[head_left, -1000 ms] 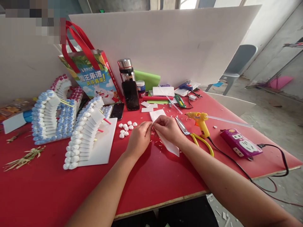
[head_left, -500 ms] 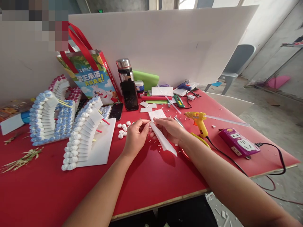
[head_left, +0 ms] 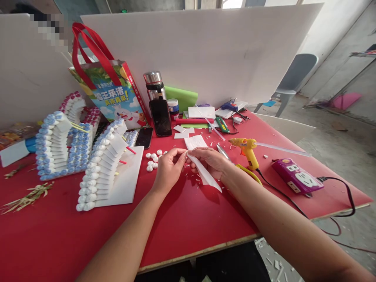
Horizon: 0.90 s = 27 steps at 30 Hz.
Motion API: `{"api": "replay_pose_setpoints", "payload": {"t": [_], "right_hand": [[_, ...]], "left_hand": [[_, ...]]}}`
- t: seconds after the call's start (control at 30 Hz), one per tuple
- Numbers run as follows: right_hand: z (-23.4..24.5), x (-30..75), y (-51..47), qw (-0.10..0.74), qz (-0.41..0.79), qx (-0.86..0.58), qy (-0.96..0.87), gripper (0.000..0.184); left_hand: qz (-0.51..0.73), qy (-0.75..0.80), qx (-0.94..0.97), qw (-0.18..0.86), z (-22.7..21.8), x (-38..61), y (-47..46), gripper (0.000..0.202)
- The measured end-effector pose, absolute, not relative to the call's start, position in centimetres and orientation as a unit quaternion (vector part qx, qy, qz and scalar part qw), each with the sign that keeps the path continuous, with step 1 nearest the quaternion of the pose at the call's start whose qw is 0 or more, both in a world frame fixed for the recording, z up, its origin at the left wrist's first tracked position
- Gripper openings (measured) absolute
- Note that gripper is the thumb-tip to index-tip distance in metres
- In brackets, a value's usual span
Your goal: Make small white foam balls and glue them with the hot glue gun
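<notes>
Both hands meet over the middle of the red table point(head_left: 182, 219). My right hand point(head_left: 212, 161) is closed round a long white foam strip point(head_left: 205, 172) that slants down to the right. My left hand point(head_left: 169, 168) pinches the strip's upper end with its fingertips. A flat white foam piece point(head_left: 194, 141) lies just behind the hands. Several small white pellets point(head_left: 154, 159) lie left of my left hand. White crumbs are scattered under the hands.
Scissors with yellow handles point(head_left: 241, 166), a yellow glue gun point(head_left: 248, 150) and a purple power strip point(head_left: 296, 177) lie to the right. A white and blue model point(head_left: 96, 172) stands left. A gift bag point(head_left: 110, 92), flask point(head_left: 154, 85) and phones point(head_left: 161, 117) stand behind.
Both hands lifted the strip slightly off the table and turned it. My right hand opened from covering the strip to holding it from beneath.
</notes>
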State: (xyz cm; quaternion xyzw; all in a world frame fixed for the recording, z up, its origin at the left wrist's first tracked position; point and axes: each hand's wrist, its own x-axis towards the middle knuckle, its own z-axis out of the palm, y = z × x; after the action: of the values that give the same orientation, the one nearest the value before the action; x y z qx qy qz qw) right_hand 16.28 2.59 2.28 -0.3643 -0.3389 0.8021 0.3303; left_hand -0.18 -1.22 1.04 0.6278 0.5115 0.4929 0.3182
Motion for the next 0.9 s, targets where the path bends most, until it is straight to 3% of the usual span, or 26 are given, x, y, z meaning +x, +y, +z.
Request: {"api": "replay_pose_setpoints", "payload": {"t": [0.13, 0.3, 0.37, 0.5, 0.57, 0.77, 0.9], "right_hand": [[1.96, 15.88, 2.23, 0.372, 0.696, -0.404, -0.462, 0.013], [1.35, 15.42, 2.02, 0.413, 0.400, -0.476, -0.665, 0.012], [1.37, 15.45, 2.08, 0.406, 0.440, -0.468, -0.650, 0.012], [1.99, 15.71, 2.17, 0.364, 0.683, -0.400, -0.492, 0.019], [2.24, 15.80, 2.16, 0.365, 0.714, -0.388, -0.454, 0.019], [1.61, 15.59, 2.11, 0.403, 0.639, -0.389, -0.527, 0.015], [1.42, 15.23, 1.69, 0.399, 0.382, -0.491, -0.673, 0.008]], "left_hand": [[0.481, 0.518, 0.630, 0.321, 0.98, 0.00, -1.32, 0.024], [0.463, 0.552, 0.630, 0.291, 0.50, 0.21, -1.17, 0.023], [0.469, 0.550, 0.628, 0.288, 0.45, 0.22, -1.14, 0.024], [0.485, 0.535, 0.628, 0.290, 0.70, 0.06, -1.22, 0.025], [0.481, 0.530, 0.632, 0.297, 0.82, -0.05, -1.26, 0.026], [0.465, 0.542, 0.638, 0.288, 0.81, 0.23, -1.36, 0.025], [0.456, 0.564, 0.640, 0.253, 0.71, 0.64, -1.45, 0.017]]}}
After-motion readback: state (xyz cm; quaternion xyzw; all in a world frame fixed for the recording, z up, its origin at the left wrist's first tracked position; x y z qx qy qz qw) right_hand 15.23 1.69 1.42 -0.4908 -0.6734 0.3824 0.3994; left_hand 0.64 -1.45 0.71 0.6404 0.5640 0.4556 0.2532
